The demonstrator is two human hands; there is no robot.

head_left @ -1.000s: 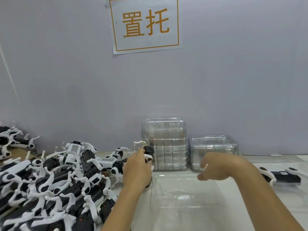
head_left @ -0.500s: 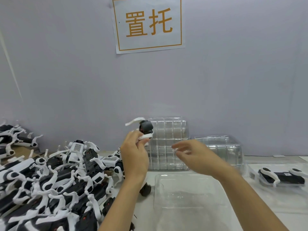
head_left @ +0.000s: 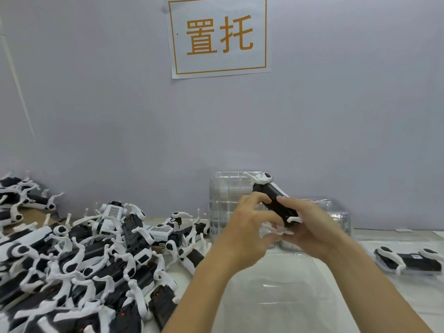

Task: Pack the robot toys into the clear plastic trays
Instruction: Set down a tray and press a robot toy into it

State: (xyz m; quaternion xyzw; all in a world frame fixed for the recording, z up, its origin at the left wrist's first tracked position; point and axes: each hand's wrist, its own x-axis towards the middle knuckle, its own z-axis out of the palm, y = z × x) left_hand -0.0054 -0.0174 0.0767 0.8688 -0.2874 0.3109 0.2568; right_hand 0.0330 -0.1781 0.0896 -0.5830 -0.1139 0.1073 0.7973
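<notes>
A black and white robot toy (head_left: 274,199) is held up in the air between both hands, tilted with its white head at the upper end. My left hand (head_left: 247,224) grips its left side and my right hand (head_left: 305,224) grips its right side; its white legs stick out below my fingers. An empty clear plastic tray (head_left: 283,294) lies on the table just below my hands. Another tray at the right edge holds a packed robot toy (head_left: 413,259).
A big heap of black and white robot toys (head_left: 84,260) covers the table on the left. Two stacks of clear trays (head_left: 225,200) stand against the grey wall behind my hands. A paper sign (head_left: 219,36) hangs on the wall.
My left hand lifted a robot toy from the heap and carried it right. My right hand came up to meet it, and both now hold the toy over the empty tray.
</notes>
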